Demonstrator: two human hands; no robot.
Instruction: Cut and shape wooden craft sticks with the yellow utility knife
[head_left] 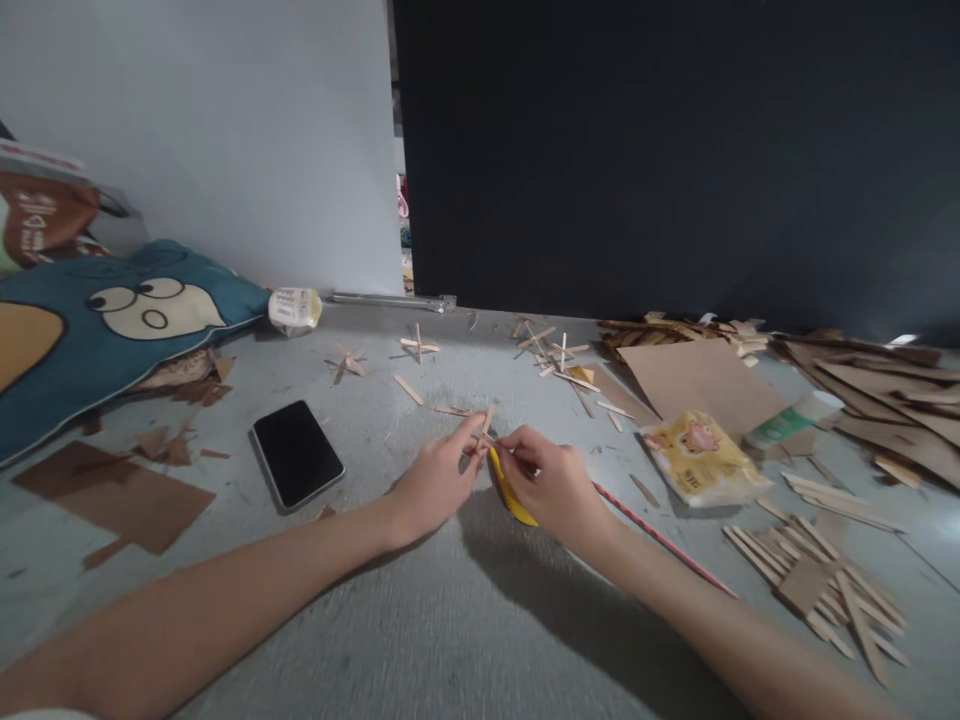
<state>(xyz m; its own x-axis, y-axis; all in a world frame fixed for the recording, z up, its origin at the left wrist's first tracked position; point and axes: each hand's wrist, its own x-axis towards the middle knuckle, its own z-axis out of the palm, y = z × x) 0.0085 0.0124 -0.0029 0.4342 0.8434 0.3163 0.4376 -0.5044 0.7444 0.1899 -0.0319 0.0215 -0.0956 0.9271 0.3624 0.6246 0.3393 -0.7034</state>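
Near the middle of the table, my left hand [433,488] is closed, its thumb and fingertips pinching small crossed wooden craft sticks [487,420]. My right hand [553,487] meets it from the right with fingers pressed together, close against the sticks. What its fingertips hold is hidden. Below the right fingers shows a yellow curved object [516,500], partly covered by that hand; its kind is unclear. A loose stick [452,410] lies just beyond the left fingers. Farther back stand small crossed-stick pieces, one at the centre [418,345] and another to the right [564,352].
A black phone [298,455] lies left of my hands, near a blue cushion [142,330]. A red-striped pencil or rod [664,540] is by my right forearm. Rightward are a yellow tissue pack [701,460], a glue bottle [795,418], a stick bundle [817,575] and cardboard [701,375].
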